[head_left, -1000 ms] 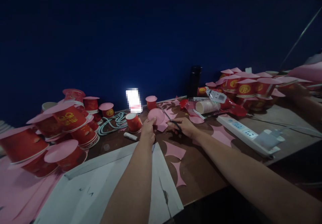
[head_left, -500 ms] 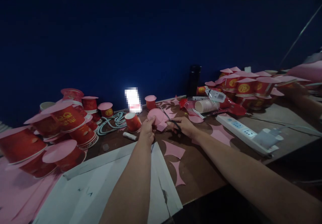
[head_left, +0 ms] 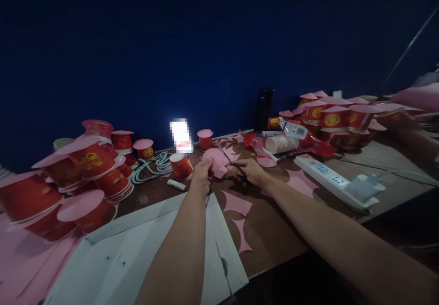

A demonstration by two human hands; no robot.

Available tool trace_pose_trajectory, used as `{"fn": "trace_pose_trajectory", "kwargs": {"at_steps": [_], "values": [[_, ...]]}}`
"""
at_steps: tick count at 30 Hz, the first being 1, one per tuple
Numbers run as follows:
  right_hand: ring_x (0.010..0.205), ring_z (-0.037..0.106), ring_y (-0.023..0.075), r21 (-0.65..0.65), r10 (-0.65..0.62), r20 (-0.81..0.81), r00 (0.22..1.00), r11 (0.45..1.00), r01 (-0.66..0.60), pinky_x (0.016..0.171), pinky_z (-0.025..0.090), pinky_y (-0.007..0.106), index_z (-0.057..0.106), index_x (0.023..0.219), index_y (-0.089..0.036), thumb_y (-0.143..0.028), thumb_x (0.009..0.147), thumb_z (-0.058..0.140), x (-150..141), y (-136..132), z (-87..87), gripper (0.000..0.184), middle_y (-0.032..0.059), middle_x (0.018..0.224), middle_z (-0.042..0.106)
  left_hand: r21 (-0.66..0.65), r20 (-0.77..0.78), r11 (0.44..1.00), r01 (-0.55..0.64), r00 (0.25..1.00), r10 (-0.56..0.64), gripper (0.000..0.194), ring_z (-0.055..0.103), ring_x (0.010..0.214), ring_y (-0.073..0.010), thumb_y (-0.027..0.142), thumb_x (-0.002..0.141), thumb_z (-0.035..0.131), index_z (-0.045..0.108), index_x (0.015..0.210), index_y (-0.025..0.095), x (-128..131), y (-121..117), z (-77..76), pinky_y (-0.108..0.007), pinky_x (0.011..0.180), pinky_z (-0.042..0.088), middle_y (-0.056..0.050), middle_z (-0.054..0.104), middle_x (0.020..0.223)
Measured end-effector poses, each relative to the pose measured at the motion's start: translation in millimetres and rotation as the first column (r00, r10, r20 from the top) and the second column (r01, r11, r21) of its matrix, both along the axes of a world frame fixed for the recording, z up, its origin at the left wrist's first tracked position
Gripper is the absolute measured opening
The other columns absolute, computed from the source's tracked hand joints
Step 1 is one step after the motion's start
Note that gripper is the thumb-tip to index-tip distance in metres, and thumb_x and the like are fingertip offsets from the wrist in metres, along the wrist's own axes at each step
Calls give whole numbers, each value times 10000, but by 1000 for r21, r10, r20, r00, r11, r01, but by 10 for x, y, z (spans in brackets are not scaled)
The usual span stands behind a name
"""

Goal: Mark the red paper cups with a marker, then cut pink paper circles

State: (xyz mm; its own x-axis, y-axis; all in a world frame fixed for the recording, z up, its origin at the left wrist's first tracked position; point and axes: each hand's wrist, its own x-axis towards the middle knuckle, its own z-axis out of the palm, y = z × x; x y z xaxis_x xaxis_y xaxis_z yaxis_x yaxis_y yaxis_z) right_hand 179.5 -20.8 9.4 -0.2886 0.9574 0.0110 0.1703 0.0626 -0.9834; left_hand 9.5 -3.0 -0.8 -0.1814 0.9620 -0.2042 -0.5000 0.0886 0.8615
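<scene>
Between thumb and fingers, my left hand (head_left: 201,175) pinches a round piece of pink paper (head_left: 214,157) by its left edge. My right hand (head_left: 249,171) is closed around the handles of dark scissors (head_left: 235,163), whose blades point up and left at the right side of the pink circle. The handle loops are mostly hidden by the fingers. Behind the circle stands a red paper cup with a pink disc on top (head_left: 205,139). Left of my left hand, an open red paper cup (head_left: 180,166) leans over a white tube (head_left: 177,185) that looks like glue.
Stacked red cups with pink discs stand at left (head_left: 92,160) and right (head_left: 332,118). A power strip (head_left: 324,172), bagged paper cups (head_left: 281,145), pink offcuts (head_left: 237,203), a white board (head_left: 144,245), a bright phone (head_left: 181,136) and a black bottle (head_left: 265,108) surround the hands. Another person's hand (head_left: 399,124) is far right.
Almost nothing differs. Both hands, the scissors and the pink paper circle stay in nearly the same place; the view shifts very slightly.
</scene>
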Motion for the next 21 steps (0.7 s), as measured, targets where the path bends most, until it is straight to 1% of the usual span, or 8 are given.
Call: {"fn": "trace_pose_trajectory", "kwargs": {"at_steps": [7,13,17,21], "values": [[444,485,73,19,-11,13,1000,1000,11,335,358,147,687,1004,-136,-477,690,683,-8,-2,10,464,-27,535,532,28,-8,999,34,999,-34,299,471,421,-75,295,593,733,568,786,136,-21,28,-53,-203,421,354,34,544,568],[451,481,68,36,-8,29,1000,999,7,349,353,148,693,996,-137,-493,684,682,-16,-17,37,473,-19,556,549,53,-38,998,35,999,-33,364,483,425,-86,342,547,760,567,773,133,-21,34,-84,-212,428,368,31,547,556],[467,499,85,16,-13,41,999,1000,12,339,359,157,683,1022,-154,-503,688,672,-3,-4,15,483,-16,567,552,80,-48,996,43,998,-39,400,496,437,-91,363,535,769,574,793,128,-23,48,-102,-214,426,377,15,571,582],[459,494,74,41,0,19,1000,999,-1,371,361,159,693,963,-145,-492,702,663,8,11,-9,436,-20,556,553,64,-76,998,25,997,-20,396,478,426,-81,372,546,768,583,801,132,-30,60,-110,-204,408,367,20,563,575]]}}
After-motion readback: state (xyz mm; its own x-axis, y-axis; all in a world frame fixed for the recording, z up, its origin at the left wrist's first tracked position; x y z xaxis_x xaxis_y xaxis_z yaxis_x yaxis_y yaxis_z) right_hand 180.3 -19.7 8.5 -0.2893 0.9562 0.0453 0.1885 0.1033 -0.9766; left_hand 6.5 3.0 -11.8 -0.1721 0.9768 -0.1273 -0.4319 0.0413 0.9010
